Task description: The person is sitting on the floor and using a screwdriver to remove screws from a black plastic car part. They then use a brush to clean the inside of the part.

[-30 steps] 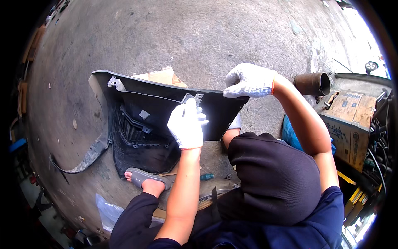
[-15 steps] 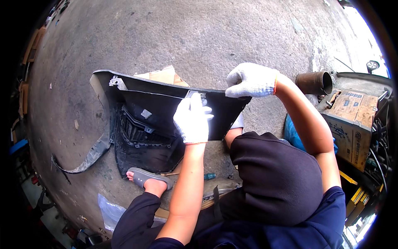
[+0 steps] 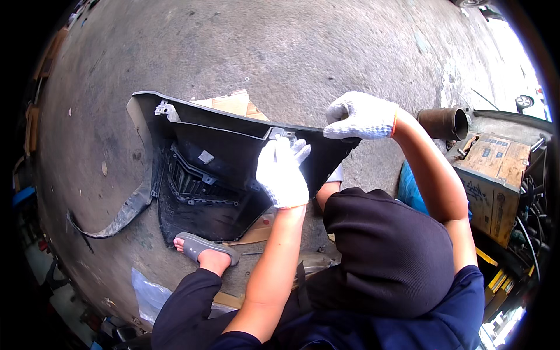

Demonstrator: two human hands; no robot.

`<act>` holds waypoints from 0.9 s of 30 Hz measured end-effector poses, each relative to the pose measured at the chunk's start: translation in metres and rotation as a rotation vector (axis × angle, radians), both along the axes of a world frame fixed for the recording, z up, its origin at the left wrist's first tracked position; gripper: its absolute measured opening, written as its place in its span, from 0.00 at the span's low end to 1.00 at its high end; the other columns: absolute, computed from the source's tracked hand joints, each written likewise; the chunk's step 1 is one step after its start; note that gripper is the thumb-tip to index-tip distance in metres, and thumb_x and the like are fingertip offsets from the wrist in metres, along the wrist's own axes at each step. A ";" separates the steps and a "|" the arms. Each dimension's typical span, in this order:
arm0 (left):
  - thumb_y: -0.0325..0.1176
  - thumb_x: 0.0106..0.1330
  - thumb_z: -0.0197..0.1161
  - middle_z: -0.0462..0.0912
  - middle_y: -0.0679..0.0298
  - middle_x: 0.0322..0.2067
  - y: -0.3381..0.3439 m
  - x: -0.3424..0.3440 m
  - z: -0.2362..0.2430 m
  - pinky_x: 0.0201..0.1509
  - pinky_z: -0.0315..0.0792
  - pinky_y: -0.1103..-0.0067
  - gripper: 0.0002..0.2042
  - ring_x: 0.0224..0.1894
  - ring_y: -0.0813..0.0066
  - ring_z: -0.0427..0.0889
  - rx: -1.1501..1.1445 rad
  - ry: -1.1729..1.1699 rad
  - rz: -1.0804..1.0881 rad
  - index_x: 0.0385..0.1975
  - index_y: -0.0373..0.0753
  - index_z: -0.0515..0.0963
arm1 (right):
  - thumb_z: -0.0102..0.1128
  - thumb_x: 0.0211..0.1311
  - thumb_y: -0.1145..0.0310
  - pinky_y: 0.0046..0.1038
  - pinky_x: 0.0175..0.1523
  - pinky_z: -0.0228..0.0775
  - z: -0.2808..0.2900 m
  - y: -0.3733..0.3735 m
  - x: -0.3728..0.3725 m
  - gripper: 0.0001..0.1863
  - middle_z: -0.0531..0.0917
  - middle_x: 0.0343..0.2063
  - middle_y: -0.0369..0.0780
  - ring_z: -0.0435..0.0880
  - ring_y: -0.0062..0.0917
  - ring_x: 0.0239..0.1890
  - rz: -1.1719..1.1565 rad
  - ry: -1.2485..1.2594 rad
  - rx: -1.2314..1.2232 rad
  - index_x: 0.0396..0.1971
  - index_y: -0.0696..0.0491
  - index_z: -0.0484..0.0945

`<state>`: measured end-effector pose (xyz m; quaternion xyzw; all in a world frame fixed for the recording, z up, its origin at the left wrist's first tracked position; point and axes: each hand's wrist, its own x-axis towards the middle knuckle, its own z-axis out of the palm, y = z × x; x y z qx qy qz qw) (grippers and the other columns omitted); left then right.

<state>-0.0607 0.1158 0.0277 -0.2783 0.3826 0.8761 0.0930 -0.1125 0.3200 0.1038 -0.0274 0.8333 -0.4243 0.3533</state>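
The left hand [image 3: 283, 175] is at a pale bracket [image 3: 275, 133] on the black panel [image 3: 224, 154], which stands by the grey sandal [image 3: 200, 245]; the right hand [image 3: 361, 115] rests on its far edge; I can't tell either grip; the corner bracket [image 3: 166, 109] looks already seated; what's left I can't judge.

On the grey concrete floor [image 3: 291, 64], the black panel [image 3: 230, 166] is rested toward nine o'clock, cardboard [image 3: 230, 105] is laid at eleven, clear plastic [image 3: 147, 294] between seven and eight.
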 end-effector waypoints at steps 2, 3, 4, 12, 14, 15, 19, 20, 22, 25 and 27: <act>0.25 0.69 0.57 0.77 0.53 0.38 0.005 0.001 0.007 0.35 0.83 0.64 0.10 0.33 0.56 0.83 -0.115 0.033 -0.020 0.47 0.29 0.71 | 0.66 0.56 0.57 0.27 0.32 0.70 0.000 0.001 0.001 0.17 0.78 0.18 0.36 0.77 0.18 0.25 -0.022 -0.038 -0.003 0.23 0.58 0.80; 0.25 0.69 0.57 0.78 0.52 0.38 0.008 0.001 0.013 0.35 0.83 0.65 0.10 0.32 0.56 0.84 -0.256 0.040 -0.078 0.46 0.27 0.72 | 0.66 0.56 0.57 0.27 0.32 0.70 0.000 0.002 0.001 0.17 0.79 0.18 0.36 0.77 0.18 0.25 -0.032 -0.060 0.001 0.23 0.58 0.80; 0.25 0.69 0.57 0.78 0.52 0.38 0.008 0.001 0.014 0.35 0.83 0.66 0.10 0.32 0.57 0.84 -0.295 0.061 -0.086 0.46 0.27 0.72 | 0.66 0.56 0.57 0.26 0.32 0.70 0.000 0.002 0.001 0.17 0.79 0.18 0.36 0.77 0.19 0.25 -0.041 -0.082 0.005 0.23 0.58 0.80; 0.25 0.69 0.57 0.79 0.51 0.37 0.005 0.000 0.009 0.36 0.84 0.69 0.10 0.33 0.59 0.86 -0.360 0.125 -0.120 0.45 0.25 0.73 | 0.66 0.57 0.57 0.26 0.32 0.71 -0.002 0.003 0.001 0.17 0.80 0.19 0.37 0.79 0.18 0.25 -0.014 -0.021 0.006 0.23 0.58 0.80; 0.25 0.69 0.57 0.79 0.50 0.37 0.005 0.003 0.006 0.35 0.84 0.69 0.10 0.33 0.59 0.86 -0.428 0.162 -0.121 0.45 0.24 0.73 | 0.66 0.57 0.57 0.26 0.32 0.72 -0.003 0.003 0.001 0.17 0.80 0.19 0.37 0.79 0.18 0.25 -0.013 -0.026 -0.002 0.23 0.58 0.80; 0.25 0.69 0.56 0.79 0.50 0.37 0.004 0.005 0.004 0.35 0.84 0.69 0.10 0.33 0.59 0.86 -0.462 0.181 -0.122 0.45 0.24 0.73 | 0.66 0.56 0.58 0.26 0.32 0.72 -0.002 0.002 0.000 0.17 0.80 0.19 0.37 0.79 0.18 0.25 -0.013 -0.028 -0.001 0.23 0.58 0.80; 0.25 0.70 0.56 0.79 0.49 0.37 0.002 0.006 0.000 0.36 0.84 0.67 0.10 0.33 0.58 0.85 -0.456 0.182 -0.116 0.45 0.25 0.72 | 0.66 0.56 0.58 0.26 0.32 0.71 -0.004 0.004 0.002 0.16 0.80 0.19 0.36 0.78 0.18 0.25 -0.024 -0.024 0.004 0.23 0.58 0.80; 0.25 0.70 0.56 0.79 0.49 0.37 0.001 0.004 -0.001 0.36 0.84 0.67 0.10 0.33 0.57 0.85 -0.391 0.155 -0.091 0.46 0.25 0.72 | 0.66 0.56 0.58 0.26 0.32 0.71 -0.003 0.003 0.001 0.16 0.79 0.19 0.36 0.78 0.18 0.25 -0.024 -0.027 0.010 0.23 0.58 0.80; 0.25 0.69 0.57 0.79 0.50 0.37 -0.001 0.003 0.000 0.36 0.84 0.66 0.10 0.32 0.56 0.85 -0.314 0.116 -0.054 0.46 0.25 0.72 | 0.66 0.56 0.58 0.26 0.32 0.71 -0.002 0.003 0.001 0.16 0.79 0.18 0.36 0.78 0.18 0.25 -0.023 -0.033 0.024 0.23 0.58 0.80; 0.25 0.69 0.57 0.79 0.50 0.37 0.000 0.003 0.002 0.35 0.83 0.65 0.11 0.32 0.54 0.84 -0.249 0.087 -0.011 0.47 0.26 0.71 | 0.66 0.56 0.58 0.26 0.32 0.71 0.001 0.001 0.002 0.16 0.79 0.18 0.36 0.78 0.17 0.25 -0.044 -0.038 -0.014 0.23 0.58 0.80; 0.25 0.69 0.57 0.78 0.50 0.37 0.002 0.004 -0.001 0.35 0.83 0.64 0.11 0.32 0.53 0.84 -0.165 0.080 0.030 0.47 0.27 0.71 | 0.66 0.56 0.58 0.26 0.32 0.71 0.002 0.002 0.000 0.17 0.79 0.18 0.36 0.77 0.18 0.25 -0.031 -0.024 0.016 0.24 0.58 0.80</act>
